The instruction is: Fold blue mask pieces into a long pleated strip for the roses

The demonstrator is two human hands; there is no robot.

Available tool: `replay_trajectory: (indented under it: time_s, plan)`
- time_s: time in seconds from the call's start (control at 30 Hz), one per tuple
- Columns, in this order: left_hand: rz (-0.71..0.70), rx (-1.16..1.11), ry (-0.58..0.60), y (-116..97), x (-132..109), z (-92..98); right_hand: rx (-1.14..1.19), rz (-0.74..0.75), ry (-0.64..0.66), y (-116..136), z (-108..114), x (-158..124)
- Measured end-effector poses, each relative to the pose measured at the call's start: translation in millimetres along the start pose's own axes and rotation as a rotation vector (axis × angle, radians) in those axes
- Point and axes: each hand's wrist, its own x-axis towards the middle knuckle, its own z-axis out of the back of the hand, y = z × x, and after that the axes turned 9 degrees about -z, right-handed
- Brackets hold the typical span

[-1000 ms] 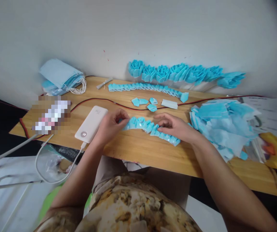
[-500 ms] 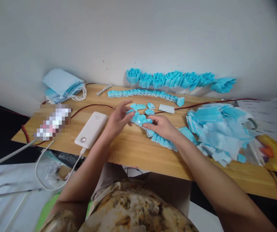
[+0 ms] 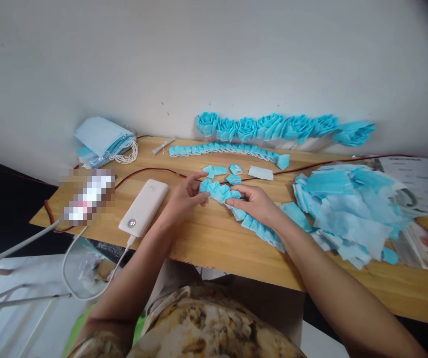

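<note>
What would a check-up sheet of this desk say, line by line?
Surface: wooden table, against the wall.
Job's things: pleated blue strip, one end curled up, tail lying on the table.
Clutter: mask stack, second strip, small blue pieces, rosette row, heap of cut masks, power bank.
Hands: left hand pinches the strip's end; right hand holds it alongside.
Cables: red cable across table; white cable hangs from power bank.
Surroundings: the wall is plain white.

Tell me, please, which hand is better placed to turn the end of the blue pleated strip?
Probably the left. The left hand pinches the end of the pleated strip, while the right hand rests on its middle, over the table.
</note>
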Motion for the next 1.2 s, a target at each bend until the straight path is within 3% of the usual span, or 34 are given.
replay_trajectory:
  time_s: [0.17,0.4,0.57,0.67,0.77,0.93,1.2]
  plan:
    - [0.009,0.086,-0.059,-2,-2,-1.7,0.068,-0.006,0.102,-1,-2,0]
    - [0.027,0.201,-0.088,1,-6,-2.8,-0.145,0.017,-0.013,-2,-2,-4]
    - [-0.007,0.582,0.014,-11,-35,4.8,-0.440,0.144,-0.005,-5,-3,1]
    - [-0.131,0.867,0.013,-23,-54,7.9,-0.619,0.234,0.030,-5,-9,5]
    - [-0.322,1.081,-0.032,-27,-64,3.5,-0.713,0.224,0.040,-1,-13,9]
    - [-0.398,1.171,0.176,-10,-67,-11.4,-0.731,0.177,0.087,3,-11,17]
    - [-0.396,1.237,0.156,8,-63,-13.7,-0.755,0.205,0.077,-1,-10,22]
